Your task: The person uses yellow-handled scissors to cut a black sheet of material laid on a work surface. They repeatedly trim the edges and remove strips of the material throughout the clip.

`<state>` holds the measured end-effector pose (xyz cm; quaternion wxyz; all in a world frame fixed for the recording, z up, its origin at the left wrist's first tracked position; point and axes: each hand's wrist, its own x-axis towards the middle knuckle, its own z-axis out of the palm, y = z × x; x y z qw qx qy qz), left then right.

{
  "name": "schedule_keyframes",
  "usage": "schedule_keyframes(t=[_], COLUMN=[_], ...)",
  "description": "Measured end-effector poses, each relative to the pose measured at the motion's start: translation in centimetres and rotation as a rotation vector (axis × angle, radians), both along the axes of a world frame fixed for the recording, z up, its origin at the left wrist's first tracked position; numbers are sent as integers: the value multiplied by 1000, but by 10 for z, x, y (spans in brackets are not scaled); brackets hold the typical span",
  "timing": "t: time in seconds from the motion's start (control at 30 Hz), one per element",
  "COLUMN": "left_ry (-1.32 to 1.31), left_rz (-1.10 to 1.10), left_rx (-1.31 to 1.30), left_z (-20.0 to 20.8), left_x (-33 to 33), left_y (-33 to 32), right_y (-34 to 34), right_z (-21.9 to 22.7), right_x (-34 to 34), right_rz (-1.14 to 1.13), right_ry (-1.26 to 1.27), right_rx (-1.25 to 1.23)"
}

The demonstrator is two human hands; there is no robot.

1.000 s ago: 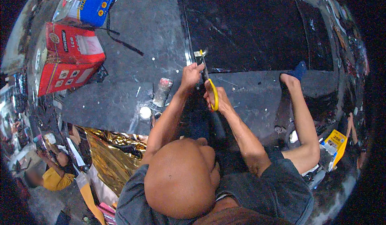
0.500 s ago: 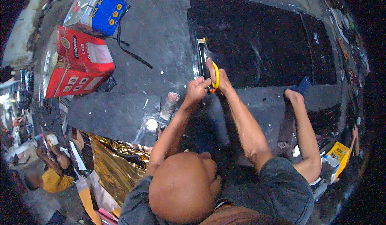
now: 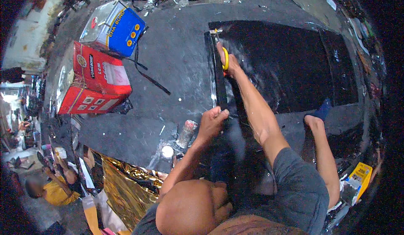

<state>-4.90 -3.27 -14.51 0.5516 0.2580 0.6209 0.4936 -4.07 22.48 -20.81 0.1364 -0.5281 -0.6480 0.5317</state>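
Observation:
My right hand (image 3: 231, 66) is wrapped round scissors with a yellow handle (image 3: 226, 57). Their blades point away from me, near the far left corner of a large black sheet (image 3: 282, 62) lying flat. A narrow black strip (image 3: 220, 88) runs along the sheet's left edge, between the blades and my left hand (image 3: 212, 120). The near end of that strip is pinched in my left fingers, close to me. Where the blades meet the material is too small to make out.
A red box (image 3: 101, 77) and a blue-and-white tin (image 3: 120, 35) stand at the left. A jar (image 3: 186, 134) and a round white thing (image 3: 167, 151) lie left of my left arm. Gold foil (image 3: 122, 188) spreads at lower left. A person in yellow (image 3: 61, 191) sits farther left.
My right hand and the scissors have moved farther away along the sheet's left edge. My left hand has come back toward me, apart from the right, with the strip now stretched between them.

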Motion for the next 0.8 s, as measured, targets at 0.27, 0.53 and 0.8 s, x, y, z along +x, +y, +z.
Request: schedule_keyframes(t=[0.27, 0.53, 0.8], left_ry=[16, 151, 843], left_rz=[79, 40, 27], left_rx=[-88, -179, -228], left_z=[39, 14, -27], left_x=[-2, 4, 11], left_y=[-14, -29, -40], right_y=[54, 69, 71], right_z=[25, 13, 18], right_x=[-31, -33, -11], right_rz=[19, 0, 22], right_ry=[-54, 95, 244], right_rx=[-84, -208, -351])
